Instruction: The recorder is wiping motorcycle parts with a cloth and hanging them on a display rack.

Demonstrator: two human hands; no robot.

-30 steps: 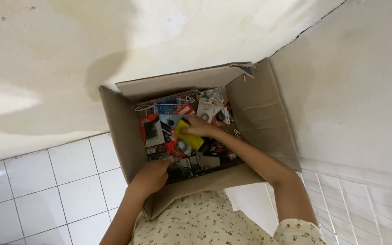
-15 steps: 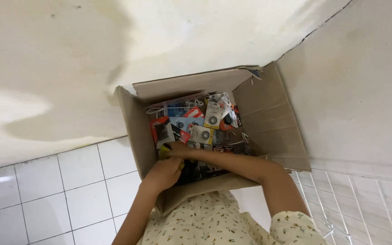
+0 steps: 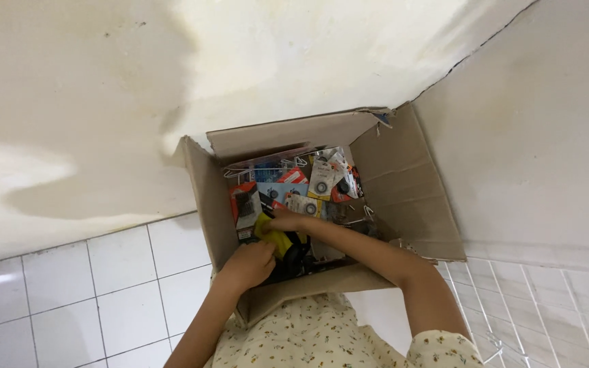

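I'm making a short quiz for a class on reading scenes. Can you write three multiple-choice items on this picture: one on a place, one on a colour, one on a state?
1. Where are both hands?
A. inside the cardboard box
B. flat on the floor tiles
C. against the wall

2. What colour is the thing that the hands meet on?
A. white
B. yellow
C. purple

3. How is the box?
A. taped shut
B. crushed flat
C. open, flaps up

Answers:
1 A: the left hand and right hand reach into the cardboard box.
2 B: the yellow thing lies between them.
3 C: its flaps stand open over small packets.
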